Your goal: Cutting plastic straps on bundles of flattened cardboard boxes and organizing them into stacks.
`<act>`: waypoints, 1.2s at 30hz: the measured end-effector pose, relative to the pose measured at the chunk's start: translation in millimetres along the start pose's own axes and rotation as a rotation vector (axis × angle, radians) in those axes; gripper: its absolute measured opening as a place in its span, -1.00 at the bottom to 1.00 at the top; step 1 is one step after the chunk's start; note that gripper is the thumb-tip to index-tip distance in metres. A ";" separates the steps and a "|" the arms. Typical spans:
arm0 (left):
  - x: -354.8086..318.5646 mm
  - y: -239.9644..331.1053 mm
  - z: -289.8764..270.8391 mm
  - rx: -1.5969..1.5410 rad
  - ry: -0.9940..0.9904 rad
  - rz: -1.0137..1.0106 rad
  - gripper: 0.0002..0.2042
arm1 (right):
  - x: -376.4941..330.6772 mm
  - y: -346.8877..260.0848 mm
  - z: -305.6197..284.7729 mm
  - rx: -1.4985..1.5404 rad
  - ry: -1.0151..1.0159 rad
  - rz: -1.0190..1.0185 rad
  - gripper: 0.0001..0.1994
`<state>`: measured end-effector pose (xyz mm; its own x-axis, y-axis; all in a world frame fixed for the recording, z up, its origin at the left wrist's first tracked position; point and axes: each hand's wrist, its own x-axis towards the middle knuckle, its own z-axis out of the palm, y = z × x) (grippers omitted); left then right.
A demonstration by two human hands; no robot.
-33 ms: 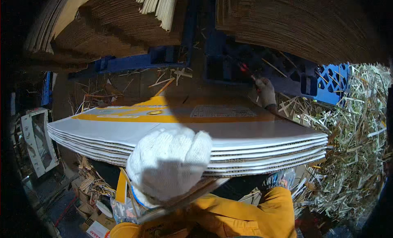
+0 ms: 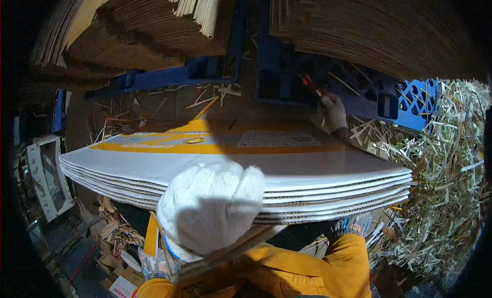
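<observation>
I see left hand (image 2: pixel 212 208), gloved, grip clamped on near edge of cardboard stack (image 2: pixel 307 165); right hand (image 2: pixel 334 112) at far edge, grip state unclear.

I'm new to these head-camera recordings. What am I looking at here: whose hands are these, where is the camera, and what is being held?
The picture comes from a wide fisheye camera worn on a person's head, looking down, so straight edges bend near the rim. No machine is involved: a person in white knit gloves and yellow sleeves works with both hands. The left hand grips the near edge of a stack of flat cardboard sheets, white on top with a yellow band. The right hand reaches past the far edge and holds a small red-handled tool. Beyond are blue plastic pallets under tall cardboard stacks, and a heap of cardboard offcut strips on the right.
</observation>
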<state>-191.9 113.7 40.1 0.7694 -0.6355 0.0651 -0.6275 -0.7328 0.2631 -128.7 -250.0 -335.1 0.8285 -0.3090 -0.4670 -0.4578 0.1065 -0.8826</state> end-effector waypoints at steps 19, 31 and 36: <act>8.6 -13.7 4.5 0.024 0.173 0.190 -0.74 | -129.6 -103.7 -21.7 0.381 -0.146 -0.046 -0.36; 65.0 2.5 16.5 0.186 -0.017 0.016 -0.75 | -130.0 -33.5 -6.3 0.685 0.274 0.013 -0.47; 110.9 43.8 61.6 -0.126 0.014 -0.322 -0.82 | -134.0 -45.7 31.3 0.695 0.287 0.020 -0.49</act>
<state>-141.4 -3.9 -0.5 0.9275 -0.3727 -0.0276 -0.3335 -0.8588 0.3890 -208.8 -183.9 -233.8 0.6624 -0.5246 -0.5349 -0.0842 0.6572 -0.7490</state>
